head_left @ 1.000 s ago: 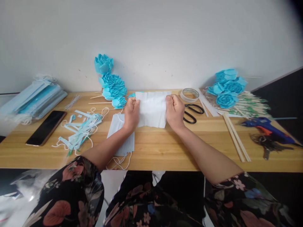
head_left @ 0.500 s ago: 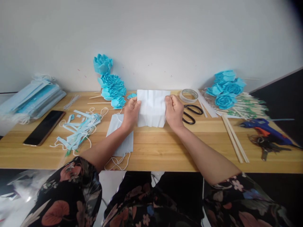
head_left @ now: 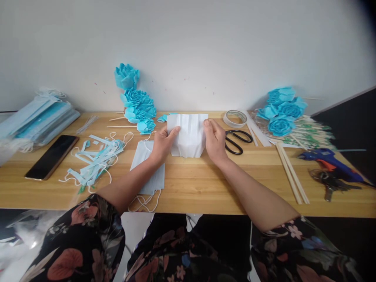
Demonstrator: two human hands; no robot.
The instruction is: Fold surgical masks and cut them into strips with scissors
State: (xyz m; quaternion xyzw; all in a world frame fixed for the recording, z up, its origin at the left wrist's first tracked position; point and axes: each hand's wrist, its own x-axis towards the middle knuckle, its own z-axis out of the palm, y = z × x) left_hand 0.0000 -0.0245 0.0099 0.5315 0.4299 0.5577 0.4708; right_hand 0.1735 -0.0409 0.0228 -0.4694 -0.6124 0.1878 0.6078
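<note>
Between my two hands hangs a white, creased face mask sheet (head_left: 188, 135), raised above the table with no ear loops visible on it. My left hand (head_left: 164, 143) pinches its left edge, thumb lying over the front. At the right edge, my right hand (head_left: 216, 140) is closed on the sheet near its top corner. Beneath my left forearm lie flat face masks (head_left: 147, 166) with white ear loops. Black-handled scissors (head_left: 239, 141) rest just right of my right hand, their blades hidden behind it.
Blue fabric roses (head_left: 138, 105) stand at the back left, more blue roses (head_left: 283, 109) at the back right. Cut strips (head_left: 98, 162), a phone (head_left: 51, 157) and stacked masks (head_left: 44, 119) lie left. Right are a tape roll (head_left: 235, 118), wooden sticks (head_left: 290, 172) and a glue gun (head_left: 331, 162).
The sheet has narrowed a little and bows more between my hands. My left thumb has slid inward over its front face. The camera view has shifted slightly.
</note>
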